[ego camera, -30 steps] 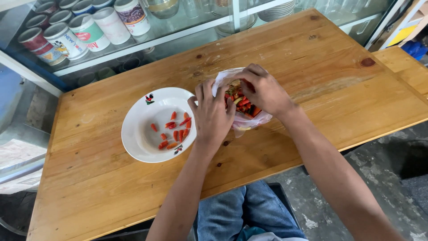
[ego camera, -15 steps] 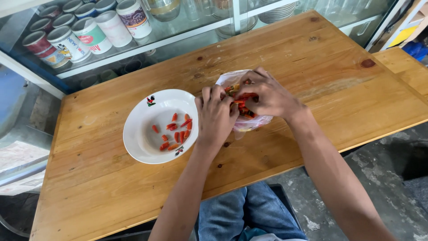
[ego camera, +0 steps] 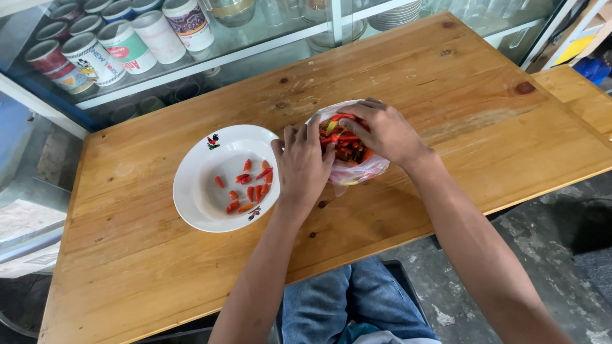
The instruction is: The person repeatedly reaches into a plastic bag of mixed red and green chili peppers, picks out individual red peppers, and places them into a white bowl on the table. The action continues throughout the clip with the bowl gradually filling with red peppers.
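Observation:
A clear plastic bag (ego camera: 357, 171) full of red chillies (ego camera: 341, 140) lies on the wooden table (ego camera: 446, 95). My right hand (ego camera: 382, 130) rests over the bag's far side, fingers curled into the chillies. My left hand (ego camera: 303, 162) grips the bag's left edge, fingertips at the opening. Just left of it stands a white bowl (ego camera: 201, 191) holding several red chilli pieces (ego camera: 245, 185).
Beyond the table's far edge is a glass cabinet with several tins and cans (ego camera: 121, 41) on a shelf and stacked plates (ego camera: 395, 13) at the right. A second wooden surface (ego camera: 580, 89) joins at the right. My jeans-clad legs (ego camera: 344, 299) show below the near edge.
Both hands stay at the bag; the right hand's fingers have shifted slightly among the chillies. The bowl has not moved.

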